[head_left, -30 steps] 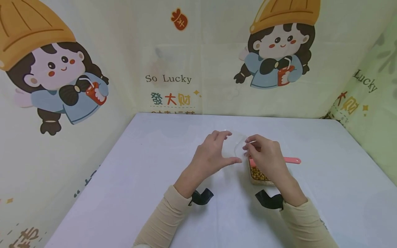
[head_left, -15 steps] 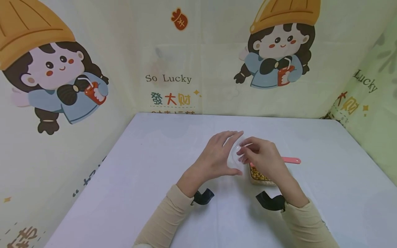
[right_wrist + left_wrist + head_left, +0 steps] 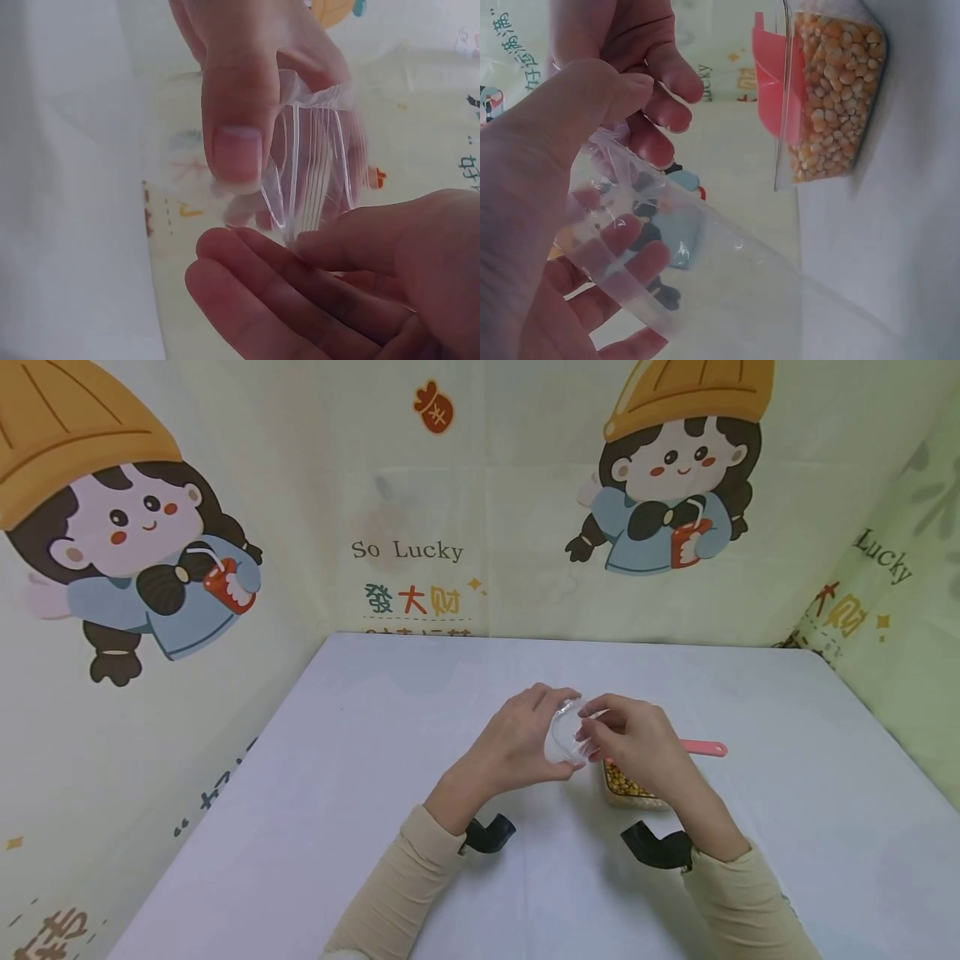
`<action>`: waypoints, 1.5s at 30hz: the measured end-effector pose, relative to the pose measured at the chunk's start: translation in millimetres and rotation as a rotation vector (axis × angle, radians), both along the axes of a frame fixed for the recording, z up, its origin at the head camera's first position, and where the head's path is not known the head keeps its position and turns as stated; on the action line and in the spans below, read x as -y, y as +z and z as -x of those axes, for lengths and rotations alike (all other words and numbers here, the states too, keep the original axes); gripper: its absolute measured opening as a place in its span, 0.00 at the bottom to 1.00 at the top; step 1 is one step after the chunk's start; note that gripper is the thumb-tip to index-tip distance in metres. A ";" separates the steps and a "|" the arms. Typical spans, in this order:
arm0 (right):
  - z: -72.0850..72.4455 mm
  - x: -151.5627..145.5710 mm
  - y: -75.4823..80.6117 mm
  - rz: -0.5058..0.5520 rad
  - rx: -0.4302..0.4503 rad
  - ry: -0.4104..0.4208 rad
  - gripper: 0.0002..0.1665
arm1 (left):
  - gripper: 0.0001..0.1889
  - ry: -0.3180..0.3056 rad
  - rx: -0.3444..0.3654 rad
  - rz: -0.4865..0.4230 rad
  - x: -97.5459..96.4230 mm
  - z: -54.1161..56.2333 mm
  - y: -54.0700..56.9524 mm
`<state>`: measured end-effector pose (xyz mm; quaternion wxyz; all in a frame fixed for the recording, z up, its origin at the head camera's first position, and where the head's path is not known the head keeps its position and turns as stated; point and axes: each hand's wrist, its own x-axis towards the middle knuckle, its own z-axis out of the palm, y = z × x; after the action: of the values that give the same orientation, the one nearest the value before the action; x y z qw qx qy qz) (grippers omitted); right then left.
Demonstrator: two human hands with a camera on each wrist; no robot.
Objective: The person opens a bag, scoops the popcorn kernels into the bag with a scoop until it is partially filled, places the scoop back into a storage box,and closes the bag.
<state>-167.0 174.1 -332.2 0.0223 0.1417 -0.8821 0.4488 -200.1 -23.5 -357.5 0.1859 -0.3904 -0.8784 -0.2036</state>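
Note:
A clear plastic zip bag (image 3: 564,733) is held up above the table between the two hands. My left hand (image 3: 513,739) grips the bag from the left, thumb below and fingers above in the head view. At the bag's right edge, my right hand (image 3: 637,731) pinches the film near the ribbed zip strip (image 3: 319,165) between thumb and forefinger. In the left wrist view the rest of the bag (image 3: 735,270) hangs loose and see-through. Just behind the right hand stands a clear container (image 3: 637,805) of yellow corn kernels (image 3: 836,105), partly hidden by that hand.
A pink scoop (image 3: 774,86) lies in the corn, its handle (image 3: 707,747) sticking out to the right past the container. The white table (image 3: 405,718) ends at a printed cloth backdrop (image 3: 525,510). Black straps (image 3: 491,835) stick out at both wrists.
The left hand has turned and closed from a wide spread onto the bag, its fingers shifting right. The right hand has moved slightly left, still pinching. The container and scoop have stayed put.

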 end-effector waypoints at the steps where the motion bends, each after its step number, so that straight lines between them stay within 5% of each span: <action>1: -0.1 -0.4 0.2 -0.009 -0.004 -0.005 0.10 | 0.42 0.005 0.007 0.004 0.3 0.1 0.0; 10: 1.6 -2.5 -0.2 -0.039 -0.006 -0.012 0.08 | 0.38 0.011 0.062 0.004 2.8 0.4 -0.3; 22: 0.4 -2.0 1.2 -0.023 -0.023 -0.002 0.08 | 0.56 0.007 0.133 0.024 -4.4 -3.3 -0.6; 35: 1.5 -3.7 0.1 -0.087 -0.001 -0.014 0.08 | 0.44 -0.008 0.173 -0.010 -1.5 -3.5 -0.3; 45: 1.1 -6.2 0.7 -0.082 0.003 0.003 0.07 | 0.46 -0.002 0.167 0.001 -1.3 -2.9 -1.8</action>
<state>-168.1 180.3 -331.5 0.0145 0.1431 -0.8995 0.4126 -197.2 -22.2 -359.3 0.1114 -0.3730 -0.8906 -0.2352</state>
